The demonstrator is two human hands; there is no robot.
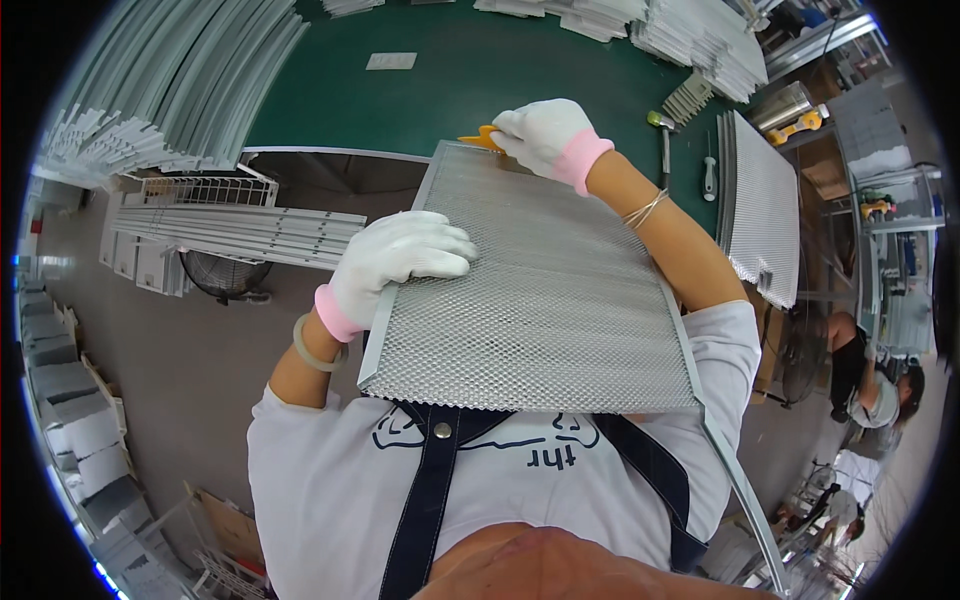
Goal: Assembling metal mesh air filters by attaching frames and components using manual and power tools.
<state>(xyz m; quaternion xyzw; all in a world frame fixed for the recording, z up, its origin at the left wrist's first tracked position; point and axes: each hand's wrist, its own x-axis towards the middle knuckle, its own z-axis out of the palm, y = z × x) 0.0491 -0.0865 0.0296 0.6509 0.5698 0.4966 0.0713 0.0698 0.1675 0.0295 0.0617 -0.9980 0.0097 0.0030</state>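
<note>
A rectangular metal mesh filter panel point(540, 300) with a silver frame leans from the green table's edge down against my body. My left hand point(400, 260), in a white glove with a pink cuff, rests on the panel's left edge and grips the frame. My right hand point(545, 135), gloved the same way, is at the panel's far top edge and holds a small yellow tool point(480, 140) against the frame. A loose silver frame strip point(740, 480) runs down along the panel's right side.
The green table point(450, 90) bears stacks of silver frame strips point(180, 80) at left and back right, a hammer point(662, 140), a screwdriver point(709, 175) and another mesh panel point(765, 210). A fan point(220, 272) stands on the floor. Another person point(870, 380) sits at right.
</note>
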